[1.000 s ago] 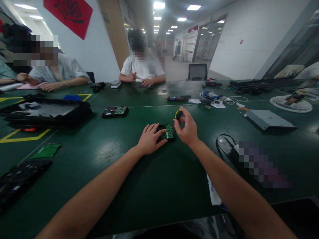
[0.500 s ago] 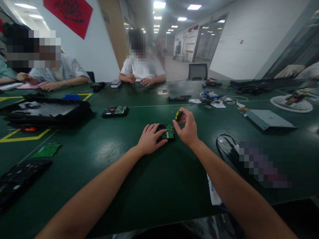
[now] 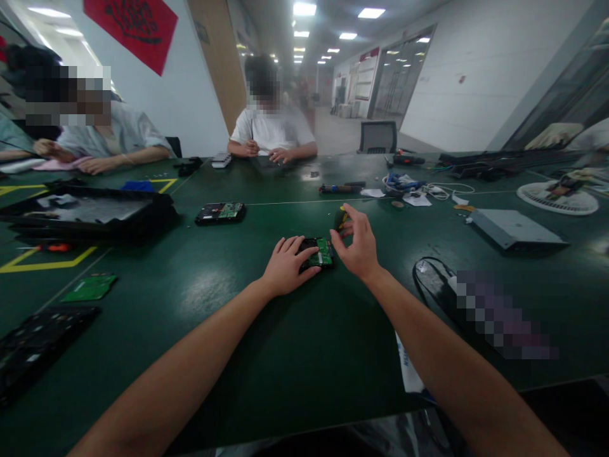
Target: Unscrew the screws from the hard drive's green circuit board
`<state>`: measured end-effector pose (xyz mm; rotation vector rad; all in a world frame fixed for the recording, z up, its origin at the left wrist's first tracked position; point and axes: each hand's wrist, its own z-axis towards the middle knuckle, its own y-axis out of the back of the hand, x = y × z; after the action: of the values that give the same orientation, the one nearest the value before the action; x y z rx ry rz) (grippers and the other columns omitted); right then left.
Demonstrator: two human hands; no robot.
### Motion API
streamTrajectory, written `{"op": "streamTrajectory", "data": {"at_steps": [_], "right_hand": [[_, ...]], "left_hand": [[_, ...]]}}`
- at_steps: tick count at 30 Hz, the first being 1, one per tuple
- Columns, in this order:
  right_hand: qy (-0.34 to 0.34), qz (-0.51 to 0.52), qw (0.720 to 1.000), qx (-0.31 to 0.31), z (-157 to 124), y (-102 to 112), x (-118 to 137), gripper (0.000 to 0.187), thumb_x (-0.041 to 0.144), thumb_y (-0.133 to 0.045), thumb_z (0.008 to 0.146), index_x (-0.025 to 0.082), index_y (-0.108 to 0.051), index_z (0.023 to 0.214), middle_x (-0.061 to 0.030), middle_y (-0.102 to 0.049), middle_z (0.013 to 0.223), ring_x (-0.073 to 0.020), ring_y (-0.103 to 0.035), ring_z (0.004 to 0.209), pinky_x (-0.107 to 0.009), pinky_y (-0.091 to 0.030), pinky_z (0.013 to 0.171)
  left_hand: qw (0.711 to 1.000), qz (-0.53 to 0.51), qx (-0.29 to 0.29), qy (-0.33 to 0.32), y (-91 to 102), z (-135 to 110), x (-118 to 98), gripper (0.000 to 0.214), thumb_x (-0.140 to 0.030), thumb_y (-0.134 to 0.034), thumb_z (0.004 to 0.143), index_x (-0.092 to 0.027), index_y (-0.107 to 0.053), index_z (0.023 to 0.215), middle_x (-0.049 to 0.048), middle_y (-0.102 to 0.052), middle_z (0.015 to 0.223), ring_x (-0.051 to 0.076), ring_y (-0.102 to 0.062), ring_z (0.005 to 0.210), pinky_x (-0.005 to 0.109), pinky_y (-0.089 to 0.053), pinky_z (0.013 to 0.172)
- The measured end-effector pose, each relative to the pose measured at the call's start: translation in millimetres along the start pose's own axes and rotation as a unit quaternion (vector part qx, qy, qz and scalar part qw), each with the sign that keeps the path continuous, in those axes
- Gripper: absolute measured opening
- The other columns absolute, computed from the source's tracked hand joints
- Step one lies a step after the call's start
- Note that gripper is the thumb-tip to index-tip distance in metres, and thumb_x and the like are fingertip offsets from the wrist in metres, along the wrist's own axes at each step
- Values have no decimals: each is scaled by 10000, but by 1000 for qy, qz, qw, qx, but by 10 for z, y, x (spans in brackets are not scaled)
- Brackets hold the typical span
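Observation:
A black hard drive (image 3: pixel 318 252) with a green circuit board on top lies on the green table (image 3: pixel 295 343) in front of me. My left hand (image 3: pixel 285 266) rests on its left side, fingers laid flat over it. My right hand (image 3: pixel 358 244) is closed around a screwdriver with a yellow and black handle (image 3: pixel 339 219), held upright at the drive's right edge. The screwdriver's tip is hidden behind my fingers.
A second hard drive (image 3: pixel 220 212) lies further left, beside a black open case (image 3: pixel 85 216). A loose green board (image 3: pixel 88 287) sits at the left. A grey flat box (image 3: pixel 514 228), cables (image 3: pixel 419 185) and a white fan grille (image 3: pixel 556 198) lie to the right. Other people sit across the table.
My right hand has turned slightly on the screwdriver handle, which now shows less between the fingers. My left hand and the drive have stayed in place.

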<state>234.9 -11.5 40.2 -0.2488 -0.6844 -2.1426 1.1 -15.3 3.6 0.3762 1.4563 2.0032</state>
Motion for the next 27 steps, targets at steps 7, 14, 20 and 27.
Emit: {"op": "streamTrajectory", "data": {"at_steps": [7,14,20,27], "right_hand": [[1,6,1000,-10,-1,-18,-7,677,254,-657,957,294,-373,1570,-134,-594,1378,-218,-709,862,-439,-687,763],[7,-7,1000,8,11,9,15,678,257,-629,966,319,-367,1588,-123,-598,1334,-228,-694,906,-436,-678,780],[-2,-15,1000,1,9,2,6,670,275,-630,963,316,-368,1579,-120,-601,1329,-220,-683,875,-452,-676,797],[2,-15,1000,11,13,11,23,676,255,-591,970,313,-353,1601,-123,-610,1325,-242,-698,922,-495,-675,864]], "left_hand": [[1000,-5,2,-1,8,1,-1,577,-639,-575,997,-334,-608,1485,113,-453,1634,376,-378,1532,634,-259,1266],[1000,-5,-6,-3,-4,2,6,574,-642,-577,994,-337,-614,1480,101,-469,1622,372,-390,1521,630,-268,1265],[1000,-5,-3,-2,11,0,-4,577,-638,-580,994,-338,-608,1487,103,-464,1627,373,-388,1522,632,-267,1265],[1000,-3,1,-2,10,0,-1,581,-643,-570,997,-333,-607,1487,111,-460,1628,375,-383,1526,632,-261,1267]]}}
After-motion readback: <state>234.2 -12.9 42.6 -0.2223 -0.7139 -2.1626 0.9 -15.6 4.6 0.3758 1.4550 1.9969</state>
